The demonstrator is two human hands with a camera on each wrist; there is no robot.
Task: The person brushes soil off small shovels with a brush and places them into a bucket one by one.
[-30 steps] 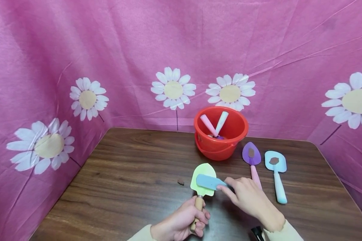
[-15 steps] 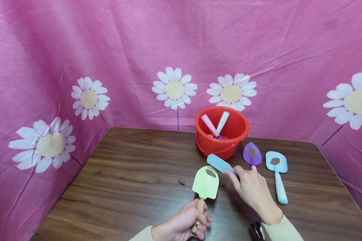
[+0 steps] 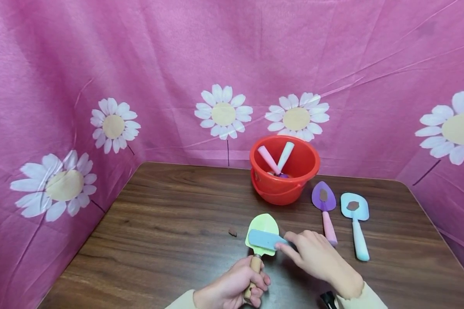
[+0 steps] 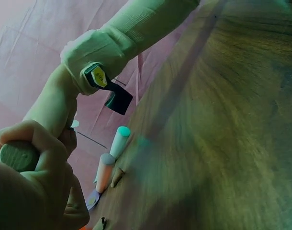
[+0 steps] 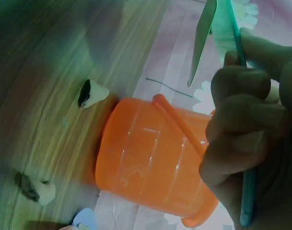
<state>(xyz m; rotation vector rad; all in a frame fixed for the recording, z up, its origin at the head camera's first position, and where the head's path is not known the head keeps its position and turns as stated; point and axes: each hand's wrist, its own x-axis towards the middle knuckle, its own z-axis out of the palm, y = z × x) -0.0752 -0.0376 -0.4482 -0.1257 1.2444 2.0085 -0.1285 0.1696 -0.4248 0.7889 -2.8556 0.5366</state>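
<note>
My left hand (image 3: 236, 281) grips the wooden handle (image 3: 254, 274) of a small light green shovel (image 3: 264, 221), its blade pointing away from me. The left wrist view shows the handle's butt end (image 4: 19, 155) poking out of that fist. With thumb and fingers my right hand (image 3: 319, 257) holds a flat blue spatula (image 3: 263, 239), which lies across the lower part of the green blade in the head view. From the right wrist, the spatula's handle (image 5: 248, 196) sticks out below the curled fingers. Whether spatula and blade touch is unclear. A brown bit (image 3: 232, 232) lies left of the blade.
A red bucket (image 3: 278, 191) stands behind, with a pink and a pale handle leaning inside. To its right lie a purple shovel (image 3: 322, 189) and a light blue shovel (image 3: 354, 214), each with a brown patch. A flowered pink cloth (image 3: 178, 51) hangs behind the wooden table (image 3: 158, 223).
The spatula first lay over the green blade, then rose up and right, uncovering a brown patch near the blade's tip. Now it is back down over the blade's lower part. Left hand barely moved.
</note>
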